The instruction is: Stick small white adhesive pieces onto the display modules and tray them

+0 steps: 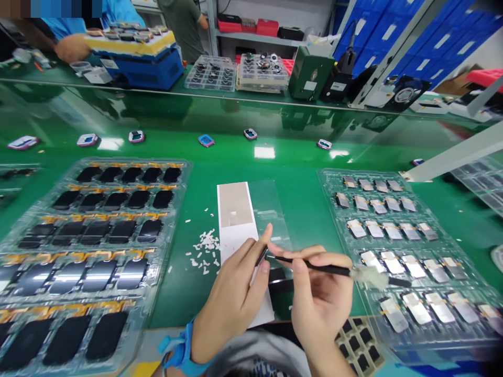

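Observation:
Near the middle of the bench, my left hand point(239, 285) is closed on a small dark flat part point(261, 255), seen nearly edge-on between thumb and fingers. My right hand point(324, 293) grips a slim black pointed tool point(330, 268) with whitish wrapping point(369, 276) toward its rear. Its tip meets or nearly meets the part; the exact contact is too small to tell. Beneath my hands lies a white sheet with a grey-beige panel point(234, 201), next to a clear film point(271, 209). A black rectangular piece point(281, 283) shows partly below my hands.
On the left, a clear tray point(155, 256) carries rows of black screens with orange flex cables. A right-hand tray point(338, 201) holds silvery parts. White scraps point(206, 243) lie beside the sheet. Watch frames point(206, 140) line the back, before a raised shelf point(236, 97). Other people stand beyond.

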`<state>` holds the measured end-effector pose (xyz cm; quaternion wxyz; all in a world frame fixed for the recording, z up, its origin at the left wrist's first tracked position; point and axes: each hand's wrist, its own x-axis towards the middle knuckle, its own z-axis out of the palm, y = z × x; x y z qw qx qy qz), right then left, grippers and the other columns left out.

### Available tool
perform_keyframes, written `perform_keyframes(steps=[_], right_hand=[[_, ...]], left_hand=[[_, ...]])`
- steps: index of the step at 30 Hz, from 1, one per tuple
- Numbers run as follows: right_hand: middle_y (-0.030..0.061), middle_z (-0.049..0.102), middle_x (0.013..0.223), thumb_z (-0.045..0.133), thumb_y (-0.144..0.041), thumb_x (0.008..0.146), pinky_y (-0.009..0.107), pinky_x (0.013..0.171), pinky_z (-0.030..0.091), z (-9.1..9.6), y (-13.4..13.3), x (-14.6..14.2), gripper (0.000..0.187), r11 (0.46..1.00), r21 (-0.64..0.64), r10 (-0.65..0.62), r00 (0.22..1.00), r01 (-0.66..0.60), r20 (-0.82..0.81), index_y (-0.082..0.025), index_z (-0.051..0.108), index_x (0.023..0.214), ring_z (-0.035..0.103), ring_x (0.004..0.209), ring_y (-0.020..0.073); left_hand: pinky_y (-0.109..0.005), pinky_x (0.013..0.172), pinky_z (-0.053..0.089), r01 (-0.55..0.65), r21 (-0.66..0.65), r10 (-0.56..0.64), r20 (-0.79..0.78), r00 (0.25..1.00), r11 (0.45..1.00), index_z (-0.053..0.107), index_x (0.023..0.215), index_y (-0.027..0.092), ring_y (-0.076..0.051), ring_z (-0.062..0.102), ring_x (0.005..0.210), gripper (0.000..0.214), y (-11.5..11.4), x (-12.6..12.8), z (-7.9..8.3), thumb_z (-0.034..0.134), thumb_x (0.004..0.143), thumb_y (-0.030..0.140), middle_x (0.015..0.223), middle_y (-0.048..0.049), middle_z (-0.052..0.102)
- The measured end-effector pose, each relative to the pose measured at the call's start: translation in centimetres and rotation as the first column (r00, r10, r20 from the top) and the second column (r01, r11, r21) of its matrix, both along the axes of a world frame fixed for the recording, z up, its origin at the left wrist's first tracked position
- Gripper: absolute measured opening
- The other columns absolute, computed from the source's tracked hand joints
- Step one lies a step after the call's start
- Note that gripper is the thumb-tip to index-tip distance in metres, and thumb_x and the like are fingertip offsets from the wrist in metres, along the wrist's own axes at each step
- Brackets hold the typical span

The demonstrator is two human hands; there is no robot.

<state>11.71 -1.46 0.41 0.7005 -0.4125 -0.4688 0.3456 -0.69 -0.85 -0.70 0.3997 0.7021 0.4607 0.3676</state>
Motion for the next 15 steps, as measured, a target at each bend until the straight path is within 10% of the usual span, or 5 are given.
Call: perform_keyframes(steps=[7,15], right_hand=[[-0.0001,0.074,0.093,0.059,0.000,0.088,0.049,0.081,0.067,-0.2,-0.4,2.5,0.031,0.988,0.136,0.053,0.991,-0.070,0.121,-0.028,0.056,0.100,0.076,0.092,0.0231],[0.0024,0.079,0.103,0.069,0.001,0.080,0.043,0.077,0.068,0.7,-2.2,7.4,0.033,0.952,0.107,0.133,0.704,-0.286,0.697,-0.027,0.071,0.097,0.077,0.094,0.0282]], left_hand=[[-0.022,0.071,0.050,-0.045,-0.243,0.122,0.309,0.943,0.969,0.069,0.091,0.020,-0.014,0.064,0.077,0.016,0.2,-0.3,0.9,0.054,0.095,0.025,0.081,-0.0005,0.069],[-0.018,0.051,0.042,-0.071,-0.256,0.131,0.226,0.965,0.964,0.069,0.090,0.023,-0.012,0.054,0.060,0.010,-0.2,-0.1,1.0,0.060,0.087,0.025,0.070,0.0022,0.062]])
